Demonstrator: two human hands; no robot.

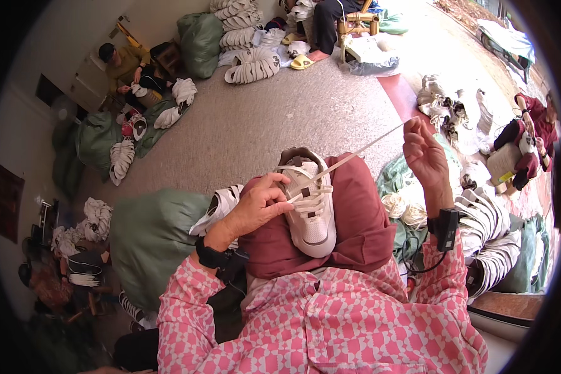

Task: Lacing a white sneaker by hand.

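Observation:
A white and beige sneaker point(311, 235) rests on my lap, its toe toward me and its dark-lined opening away from me. Laces cross its tongue, partly threaded through the eyelets. At the shoe's left side, my left hand point(258, 206) is closed, thumb and fingers pinching a lace by the eyelets. My right hand point(425, 153) is raised to the far right, its fingertips closed on a flat white shoelace point(366, 147). That lace runs taut in a slanting line from the shoe up to my right fingers.
A green sack point(156, 240) bulges at my left, with a pale shoe upper point(221, 206) beside it. Stacked shoe uppers point(486, 215) lie on my right. More piles point(252, 65) stand ahead. A seated person point(128, 71) works far left, another point(533, 134) at right.

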